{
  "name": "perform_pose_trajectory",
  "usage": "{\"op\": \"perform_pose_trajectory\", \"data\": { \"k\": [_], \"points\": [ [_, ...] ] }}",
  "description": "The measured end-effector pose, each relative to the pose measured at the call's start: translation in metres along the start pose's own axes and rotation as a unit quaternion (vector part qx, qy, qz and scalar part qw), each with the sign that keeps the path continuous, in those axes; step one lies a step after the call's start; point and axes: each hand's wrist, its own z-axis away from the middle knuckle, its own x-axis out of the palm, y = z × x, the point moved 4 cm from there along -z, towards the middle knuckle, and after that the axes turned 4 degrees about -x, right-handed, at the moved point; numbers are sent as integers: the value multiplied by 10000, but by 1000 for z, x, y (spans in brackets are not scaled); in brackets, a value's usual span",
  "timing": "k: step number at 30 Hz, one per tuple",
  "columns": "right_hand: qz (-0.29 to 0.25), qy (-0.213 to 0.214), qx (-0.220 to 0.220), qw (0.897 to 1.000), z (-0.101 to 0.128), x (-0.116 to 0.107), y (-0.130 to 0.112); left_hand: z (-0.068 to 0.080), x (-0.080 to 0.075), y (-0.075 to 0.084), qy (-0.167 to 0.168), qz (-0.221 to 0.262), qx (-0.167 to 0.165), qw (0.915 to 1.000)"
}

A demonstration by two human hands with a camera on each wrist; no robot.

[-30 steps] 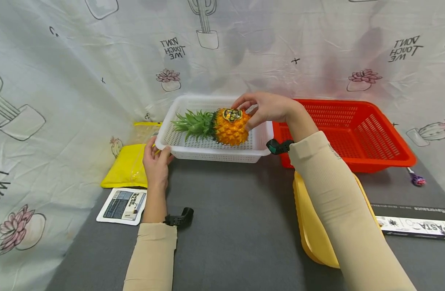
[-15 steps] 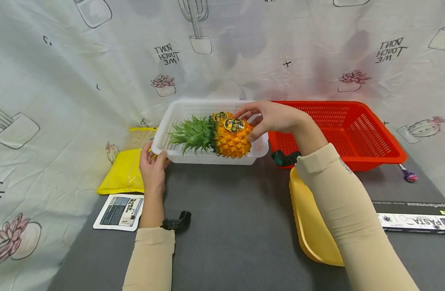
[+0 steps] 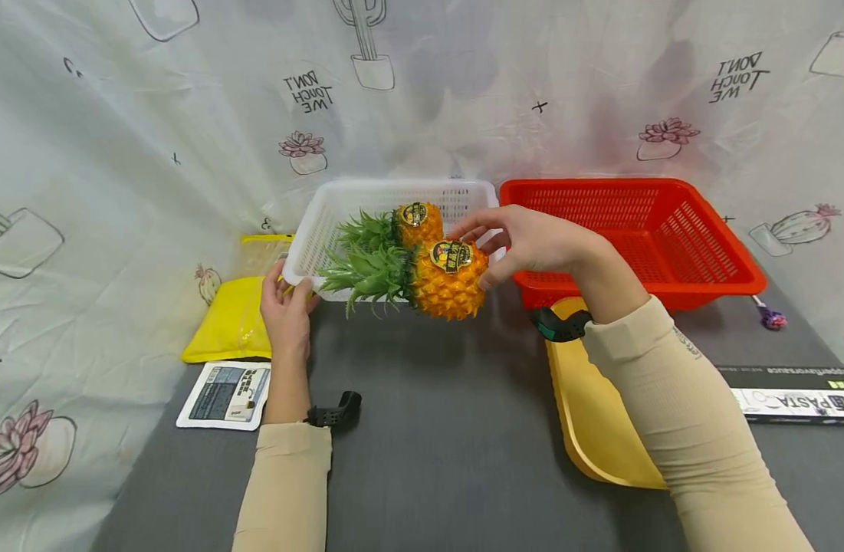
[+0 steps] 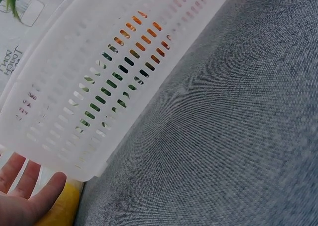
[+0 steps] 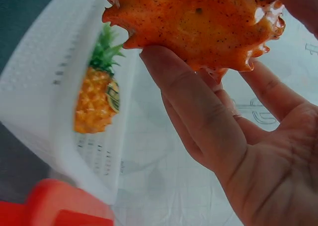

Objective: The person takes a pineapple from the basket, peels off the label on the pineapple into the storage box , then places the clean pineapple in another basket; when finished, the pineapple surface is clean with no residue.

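Thumb and fingertips raised, my right hand (image 3: 539, 241) grips the base of an orange pineapple (image 3: 452, 287) with a round black-and-yellow label. It hangs over the front rim of the white basket (image 3: 366, 192), its green crown pointing left. A second pineapple (image 3: 428, 218) lies inside that basket, partly hidden behind the held one; the right wrist view shows this pineapple (image 5: 92, 104) through the basket opening. My left hand (image 3: 287, 318) holds the basket's near left corner, thumb toward the front and fingers along the side, under the rim in the left wrist view.
A red basket (image 3: 635, 207) stands right of the white one. In front of it sits a yellow tray (image 3: 594, 418), partly under my right arm. A lollipop (image 3: 772, 318) and a pasta box (image 3: 801, 402) lie at right. At left are a yellow bag (image 3: 228, 322) and a white packet (image 3: 224, 395).
My right hand has lifted the pineapple out of the white basket toward me and slightly right, bringing the second one behind it into sight. The left hand stays at the basket corner.
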Motion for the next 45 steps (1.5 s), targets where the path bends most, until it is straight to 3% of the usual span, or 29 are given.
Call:
{"op": "perform_pose_trajectory", "data": {
  "k": [11, 18, 24, 28, 38, 41, 45],
  "points": [
    [-136, -245, -123, 9995, 17, 22, 23, -1, -1, 3, 36, 36, 1, 10000],
    [-478, -644, -245, 9965, 22, 37, 34, -1, -5, 0, 93, -10, -32, 10000],
    [-379, -676, -6, 9970, 28, 45, 43, 1, -6, -1, 77, 9, -59, 10000],
    [-655, -769, 167, 9947, 29, 51, 51, 2, -7, 0, 83, -12, -100, 9999],
    [-771, -855, 305, 9929, 34, 55, 66, -1, -4, 8, -33, -369, -581, 9976],
    [-811, -902, 364, 9920, 35, 55, 69, 1, -5, 13, 56, -541, -630, 9965],
    [-724, -965, 496, 9915, 38, 56, 71, 5, -6, 27, 466, -883, -505, 9937]
  ]
}}
